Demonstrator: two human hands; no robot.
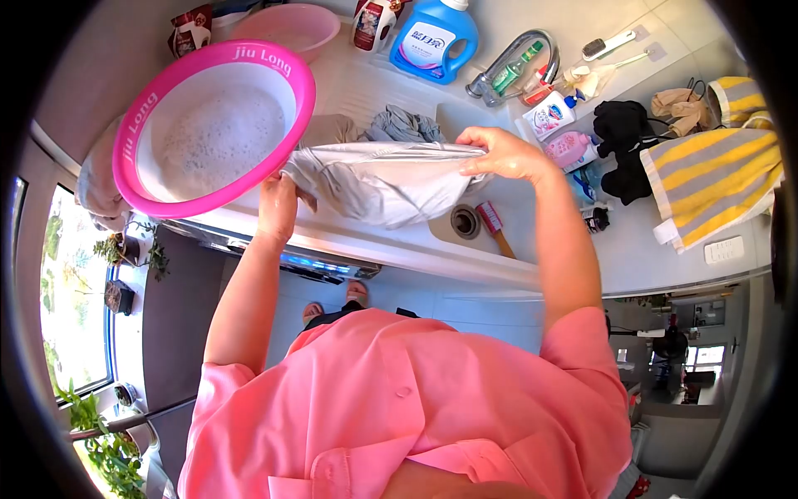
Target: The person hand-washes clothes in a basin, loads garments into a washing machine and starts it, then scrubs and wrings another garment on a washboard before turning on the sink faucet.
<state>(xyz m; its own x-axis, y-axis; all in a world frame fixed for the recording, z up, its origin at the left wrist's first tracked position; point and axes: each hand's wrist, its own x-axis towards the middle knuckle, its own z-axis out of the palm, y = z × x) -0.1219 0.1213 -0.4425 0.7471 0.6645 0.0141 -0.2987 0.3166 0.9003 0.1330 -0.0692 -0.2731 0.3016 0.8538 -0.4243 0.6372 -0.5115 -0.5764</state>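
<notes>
A light grey, wet-looking garment (pixel 391 179) is stretched between my two hands over the sink. My left hand (pixel 279 204) grips its left end, close by the rim of the pink and white basin (pixel 298 150) of sudsy water. At the other end, my right hand (pixel 503 156) pinches the top edge between thumb and fingers. Behind the garment, grey cloth (pixel 405 125) lies bunched on the washboard area. Below its right side are the sink drain (pixel 465 221) and a scrub brush (pixel 492 223) with a wooden handle.
A blue detergent jug (pixel 432 41) and a curved faucet (pixel 511 50) stand at the back. Several bottles, including a white pump bottle (pixel 550 115), line the right side. Black cloth (pixel 625 150) and a yellow-grey striped towel (pixel 711 183) hang farther right. A pink bowl (pixel 307 29) sits behind the basin.
</notes>
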